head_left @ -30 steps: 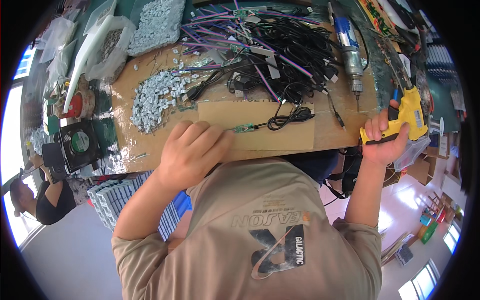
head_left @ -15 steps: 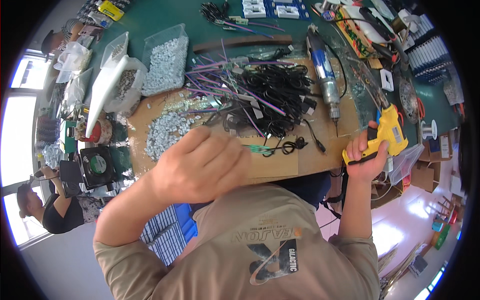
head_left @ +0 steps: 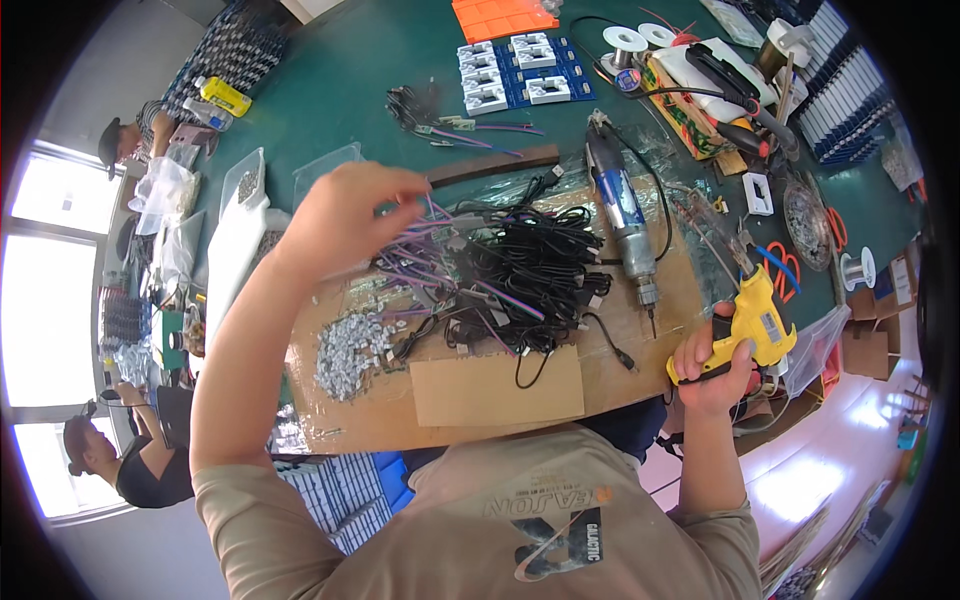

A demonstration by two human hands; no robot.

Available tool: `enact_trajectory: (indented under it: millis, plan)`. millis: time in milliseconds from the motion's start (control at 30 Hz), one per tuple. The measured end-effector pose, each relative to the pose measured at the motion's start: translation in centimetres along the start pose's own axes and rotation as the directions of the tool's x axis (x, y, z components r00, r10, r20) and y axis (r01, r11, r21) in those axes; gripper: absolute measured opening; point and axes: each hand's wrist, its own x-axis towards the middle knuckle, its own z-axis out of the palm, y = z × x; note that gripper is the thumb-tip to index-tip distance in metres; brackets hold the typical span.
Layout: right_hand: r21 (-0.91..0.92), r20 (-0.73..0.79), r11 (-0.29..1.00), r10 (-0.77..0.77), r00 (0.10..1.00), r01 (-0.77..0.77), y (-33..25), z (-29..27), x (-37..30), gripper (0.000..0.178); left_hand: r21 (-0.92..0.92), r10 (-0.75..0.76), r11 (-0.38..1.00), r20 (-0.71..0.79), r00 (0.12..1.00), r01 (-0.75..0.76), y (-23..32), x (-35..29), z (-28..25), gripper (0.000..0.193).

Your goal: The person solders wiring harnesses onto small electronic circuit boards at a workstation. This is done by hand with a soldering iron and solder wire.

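My left hand (head_left: 355, 215) hangs over the left side of the bench, above a clear plastic tray (head_left: 325, 170) that it partly covers. Its thumb and forefinger are apart, and I see nothing between them. Just right of its fingertips lie purple and pink wire ends (head_left: 415, 255) of a heap of black cables (head_left: 530, 270). At the right edge of the cardboard, my right hand (head_left: 715, 365) grips the handle of a yellow hot glue gun (head_left: 762, 325), its nozzle pointing away from me. Small pale plastic pieces (head_left: 352, 355) lie in a pile nearer me on the left.
A blue electric screwdriver (head_left: 622, 205) lies right of the cables. Behind them are a brown strip (head_left: 495, 165), a smaller cable bunch (head_left: 415, 112) and white blocks on blue boards (head_left: 547, 90). Orange-handled scissors (head_left: 780, 270) and a solder spool (head_left: 857, 268) are at right.
My left hand has moved from near my body out to the far left and opened. The cable with green wires no longer shows near me. My right hand keeps hold of the glue gun.
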Motion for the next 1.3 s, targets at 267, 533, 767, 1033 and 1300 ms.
enact_trajectory:
  millis: [267, 533, 767, 1033, 1300]
  plan:
    - [-0.042, -0.015, 0.999, 0.009, 1.000, -0.010, 0.1, -0.2, -0.3, 0.069, 0.130, -0.078, 0.990, 0.179, 0.981, 0.055, -8.8, 9.1, 8.2, 0.024]
    - [-0.063, -0.007, 0.998, -0.004, 1.000, 0.004, 0.2, 0.3, -0.3, 0.069, -0.100, -0.357, 0.931, -0.054, 0.933, 0.350, -9.5, 8.5, 3.4, 0.019]
    - [-0.049, 0.005, 0.999, -0.013, 1.000, 0.014, 0.2, -0.5, -0.5, 0.067, -0.663, -0.589, 0.660, -0.165, 0.791, 0.353, -5.0, 3.9, -9.4, 0.026]
    - [-0.023, 0.041, 0.999, -0.042, 0.998, 0.043, 0.6, -1.1, -0.3, 0.063, -0.954, -0.273, 0.291, -0.155, 0.949, -0.072, 9.9, -3.5, -7.3, 0.022]
    - [-0.138, 0.168, 0.967, -0.190, 0.967, 0.214, -0.6, 3.4, -2.5, 0.063, -0.479, 0.199, 0.849, -0.102, 0.975, -0.224, 9.3, -14.9, 7.5, 0.023]
